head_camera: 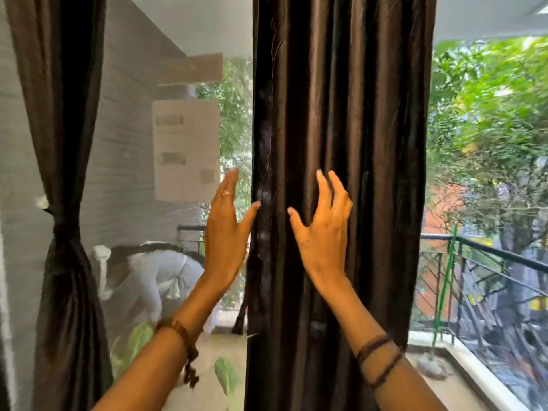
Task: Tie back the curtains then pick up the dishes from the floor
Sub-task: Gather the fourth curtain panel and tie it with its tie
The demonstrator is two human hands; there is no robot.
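A: Left hand, right hand?
B: Both released, fingers spread, flanking the hanging dark brown satin curtain to gather it.
A: Beyond the left hand?
B: Second brown curtain, already tied. Dishes unseen.

Both hands open vs hanging curtain.

Left hand: raised upright, fingers straight and together, thumb spread toward the right, ring on one finger; holds nothing. Left forearm: rises from the lower left, beaded bracelet at the wrist. Right hand: raised, back toward the camera, fingers spread and slightly bent, thumb out to the left. Right forearm: rises from the lower right, dark bands at the wrist.
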